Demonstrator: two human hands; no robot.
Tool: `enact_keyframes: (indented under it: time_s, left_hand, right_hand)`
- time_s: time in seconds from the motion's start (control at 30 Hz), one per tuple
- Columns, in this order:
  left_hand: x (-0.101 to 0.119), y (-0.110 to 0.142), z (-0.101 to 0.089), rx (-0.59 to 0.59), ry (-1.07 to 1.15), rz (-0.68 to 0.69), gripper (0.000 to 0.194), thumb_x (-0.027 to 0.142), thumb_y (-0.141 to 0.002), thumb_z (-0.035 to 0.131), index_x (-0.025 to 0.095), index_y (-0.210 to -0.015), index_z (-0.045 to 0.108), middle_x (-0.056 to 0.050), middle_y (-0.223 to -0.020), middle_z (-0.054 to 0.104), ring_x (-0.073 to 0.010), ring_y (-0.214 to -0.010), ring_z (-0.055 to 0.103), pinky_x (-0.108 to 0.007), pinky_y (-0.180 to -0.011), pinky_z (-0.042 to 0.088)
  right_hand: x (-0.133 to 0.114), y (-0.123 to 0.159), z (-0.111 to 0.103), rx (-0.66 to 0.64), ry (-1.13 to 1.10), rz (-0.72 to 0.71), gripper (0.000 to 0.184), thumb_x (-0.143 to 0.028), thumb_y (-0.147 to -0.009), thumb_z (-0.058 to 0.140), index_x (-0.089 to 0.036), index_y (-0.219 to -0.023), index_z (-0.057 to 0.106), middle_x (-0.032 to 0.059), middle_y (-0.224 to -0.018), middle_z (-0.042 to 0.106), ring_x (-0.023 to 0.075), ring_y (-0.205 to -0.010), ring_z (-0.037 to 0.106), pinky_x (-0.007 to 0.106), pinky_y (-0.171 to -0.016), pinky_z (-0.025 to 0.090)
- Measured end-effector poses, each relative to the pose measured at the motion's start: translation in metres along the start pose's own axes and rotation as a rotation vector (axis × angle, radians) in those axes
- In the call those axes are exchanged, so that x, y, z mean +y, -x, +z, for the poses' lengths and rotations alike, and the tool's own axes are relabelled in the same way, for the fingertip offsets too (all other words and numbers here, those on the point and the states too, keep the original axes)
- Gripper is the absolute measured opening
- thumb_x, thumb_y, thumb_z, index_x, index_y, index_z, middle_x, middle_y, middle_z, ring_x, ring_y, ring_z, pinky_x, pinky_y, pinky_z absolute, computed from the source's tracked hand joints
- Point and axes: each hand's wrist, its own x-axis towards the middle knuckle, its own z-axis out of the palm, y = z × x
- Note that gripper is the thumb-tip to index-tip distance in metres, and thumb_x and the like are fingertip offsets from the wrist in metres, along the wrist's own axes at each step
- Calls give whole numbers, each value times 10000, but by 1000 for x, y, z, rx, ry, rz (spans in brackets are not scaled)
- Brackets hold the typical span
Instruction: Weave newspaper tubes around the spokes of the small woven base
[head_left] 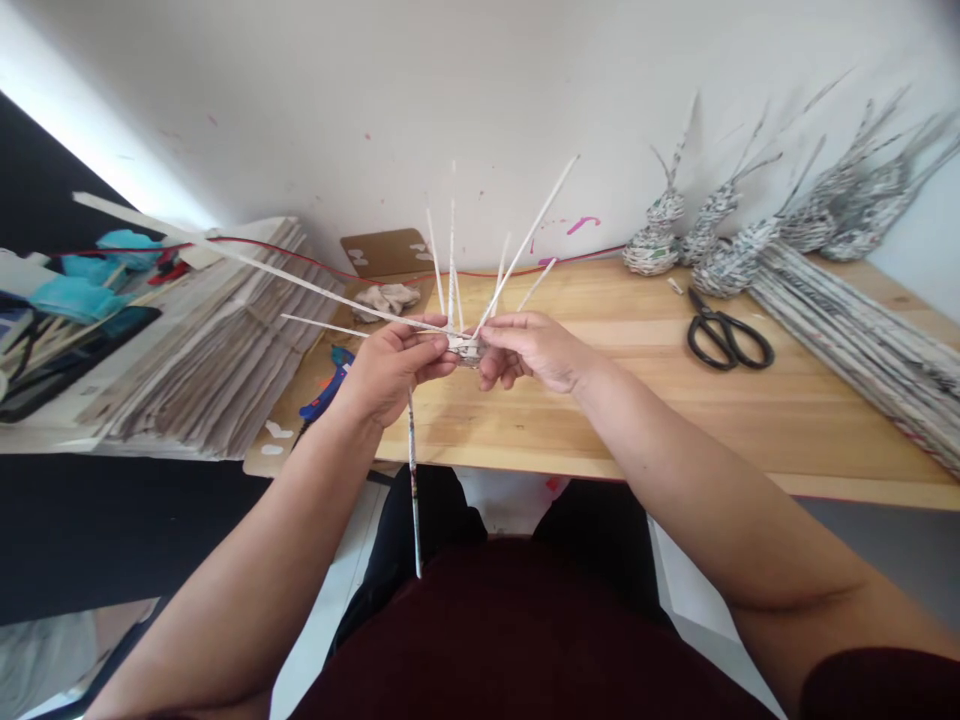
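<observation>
Both my hands meet over the front of the wooden table (675, 400). Between them is a small woven piece (466, 348) made of rolled paper tubes. My left hand (390, 370) is closed on its left side, my right hand (529, 350) is closed on its right side. Several thin white paper tubes (517, 250) fan up and outward from the piece. One long tube (225, 255) reaches far to the upper left. Another tube (413, 480) hangs down toward my lap.
Black scissors (729, 340) lie on the table at the right. Finished woven paper figures (656, 240) stand along the wall. A bundle of rolled paper tubes (862, 340) lies at far right. A newspaper stack (217, 350) sits left, a blue glue gun (330, 390) beside it.
</observation>
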Motion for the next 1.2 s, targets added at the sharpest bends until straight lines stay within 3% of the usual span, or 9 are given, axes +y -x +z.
enact_keyframes:
  time_s: [0.23,0.47,0.77,1.03,1.2]
  left_hand:
    - [-1,1,2,-7,-13,7,365,79,-680,807,116,-1022,683,-17,-738,728,-108,-613,699,-206,-618,615]
    - [-5,1,11,-5,-87,60,347,113,-689,802,112,-1011,672,-19,-736,721,-106,-616,689,-219,-627,614]
    - [-11,1,14,-8,-171,110,374,183,-717,790,117,-1061,658,-26,-784,713,-113,-666,692,-237,-653,608]
    - [-7,18,-7,-10,-399,187,482,268,-732,793,178,-1176,628,-90,-1189,669,-105,-701,698,-246,-625,606]
    - [-4,31,-22,3,-558,201,488,293,-778,748,184,-1233,609,-73,-1082,689,-110,-677,686,-242,-605,583]
  right_hand:
    - [2,-2,-1,-18,34,11,260,-375,-951,604,-148,-827,623,48,-584,692,160,-527,695,175,-379,392]
    - [3,-1,3,90,123,-19,225,-319,-826,779,-146,-780,642,3,-586,660,112,-514,661,157,-394,398]
    - [12,-9,2,125,160,-48,242,-278,-821,761,-133,-674,636,-5,-508,608,100,-459,613,168,-383,371]
    - [12,-12,-1,236,149,-99,159,-196,-801,730,-140,-685,636,-19,-497,589,95,-448,598,164,-380,352]
    - [13,-12,-2,176,165,-111,195,-220,-807,733,-137,-662,633,-6,-511,601,97,-463,606,167,-389,367]
